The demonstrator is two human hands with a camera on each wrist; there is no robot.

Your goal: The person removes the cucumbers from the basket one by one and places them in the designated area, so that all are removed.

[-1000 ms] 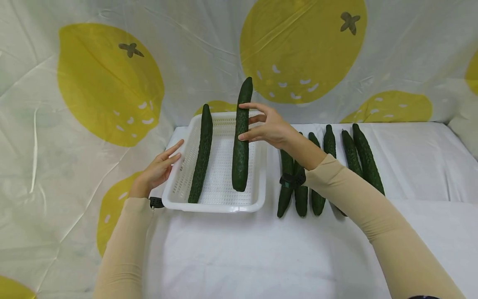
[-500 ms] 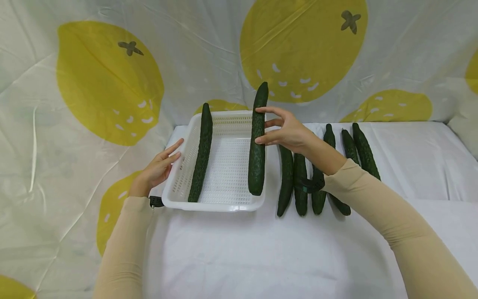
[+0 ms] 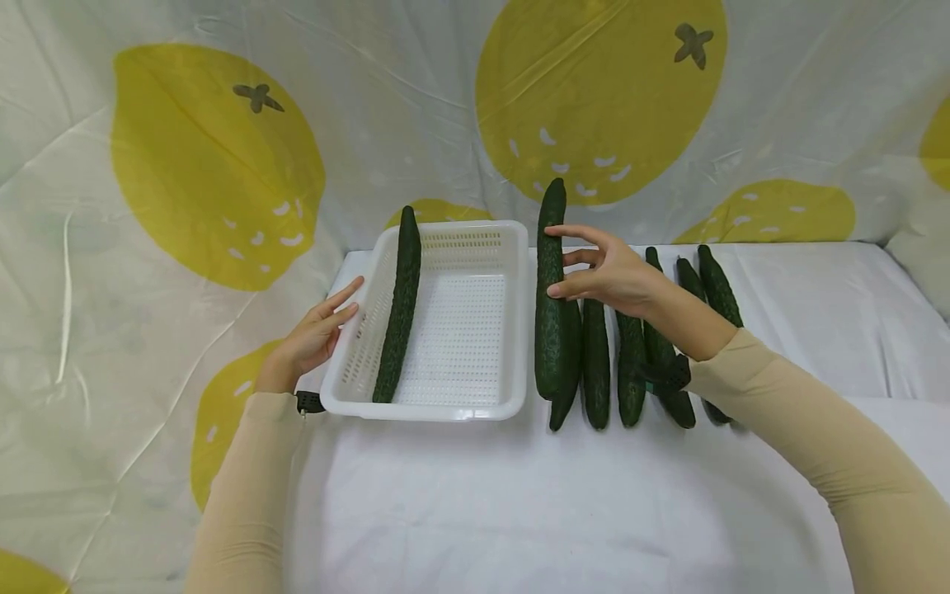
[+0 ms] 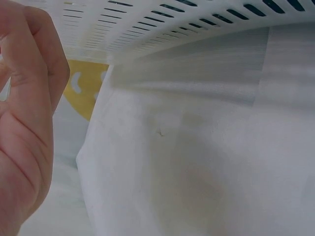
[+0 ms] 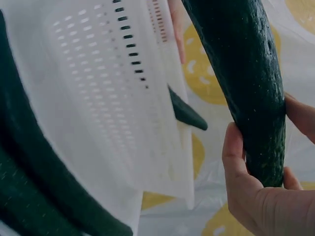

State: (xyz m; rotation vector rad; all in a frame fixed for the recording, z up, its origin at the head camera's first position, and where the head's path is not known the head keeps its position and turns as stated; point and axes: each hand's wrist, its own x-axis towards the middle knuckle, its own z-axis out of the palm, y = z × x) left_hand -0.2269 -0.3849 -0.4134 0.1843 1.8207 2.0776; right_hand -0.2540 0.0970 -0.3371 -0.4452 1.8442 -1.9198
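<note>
My right hand (image 3: 619, 272) pinches a long dark green cucumber (image 3: 550, 346) between thumb and fingers. This cucumber is just right of a white plastic basket (image 3: 445, 412), overlapping the leftmost cucumber of a row in the head view. Inside the basket, another cucumber (image 3: 401, 305) leans along the left wall, its tip above the far rim. My left hand (image 3: 304, 346) is at the basket's left side with fingers extended against the rim. In the left wrist view, that hand (image 4: 29, 118) stands beside the slotted wall; its fingertips are partly out of frame.
Several cucumbers (image 3: 596, 371) lie side by side on the white cloth (image 3: 482, 503) to the right of the basket, some partly hidden by my right arm. Behind hangs a lemon-print sheet (image 3: 401, 99), which also covers the left side.
My right hand has carried the cucumber rightward from over the basket to beside it, lowering slightly. My left hand and the basket have stayed in place.
</note>
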